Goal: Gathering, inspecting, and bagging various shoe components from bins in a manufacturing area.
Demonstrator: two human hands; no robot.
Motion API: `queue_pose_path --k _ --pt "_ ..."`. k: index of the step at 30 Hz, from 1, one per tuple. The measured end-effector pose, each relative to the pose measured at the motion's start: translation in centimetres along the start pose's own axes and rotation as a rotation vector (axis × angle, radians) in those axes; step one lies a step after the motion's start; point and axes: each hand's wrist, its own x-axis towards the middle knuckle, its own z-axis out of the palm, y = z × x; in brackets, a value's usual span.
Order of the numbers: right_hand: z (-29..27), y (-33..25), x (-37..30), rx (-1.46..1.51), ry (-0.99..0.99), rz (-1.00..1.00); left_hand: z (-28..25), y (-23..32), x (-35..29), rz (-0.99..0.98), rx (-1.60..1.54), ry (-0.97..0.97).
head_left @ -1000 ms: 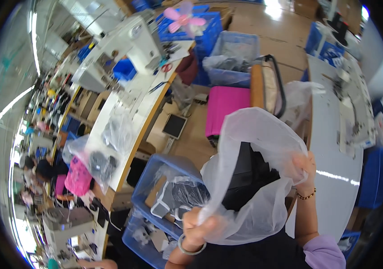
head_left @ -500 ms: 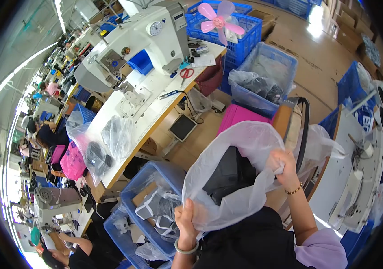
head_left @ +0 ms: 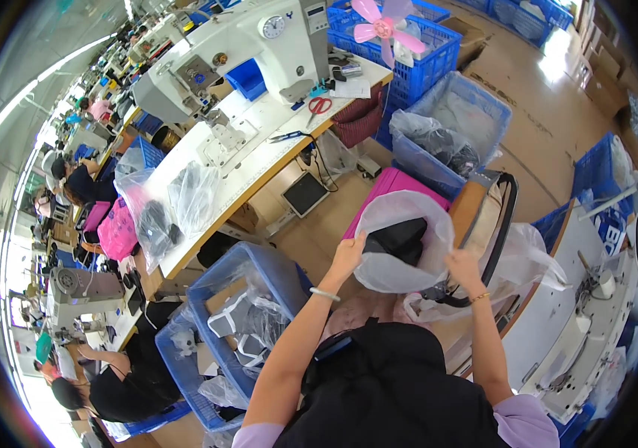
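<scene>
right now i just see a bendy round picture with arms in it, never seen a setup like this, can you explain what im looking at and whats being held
There is no machine arm here: the two arms belong to a person working with bare hands. A wide fisheye camera on their head looks down, so straight edges bend toward the rim and picture left is their left. The left hand and right hand hold opposite sides of a whitish, see-through bag, its mouth open. A black thing shows inside; I can't tell what it is. On the white table to the left are a sewing machine, red-handled scissors and clear plastic packs.
</scene>
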Motion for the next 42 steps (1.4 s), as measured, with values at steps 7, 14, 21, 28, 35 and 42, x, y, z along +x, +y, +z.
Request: queue_pose_path --k 7,14,21,28,35,42 --pt "-4.0 -7.8 0.5 0.086 0.423 0.429 -0.5 0.7 2.5 -0.037 -0.145 0.002" --pt "2.1 -11.8 6.7 0.428 -0.043 0.327 -1.5 0.2 2.7 0.05 0.008 -0.15" --pt "25.9 1.9 7.6 0.046 -0.312 0.654 -4.4 2.3 1.4 0.015 0.211 -0.617" --pt "33.0 9.5 7.1 0.152 -0.2 0.05 -5.3 -1.7 3.1 0.431 0.238 -0.834" --pt "32.9 9.7 9.2 0.396 -0.085 0.226 -6.5 0.5 5.3 0.321 0.229 -0.906" --pt "32.2 9.5 11.0 0.674 0.005 0.375 -6.3 1.6 6.3 0.243 0.284 -0.881"
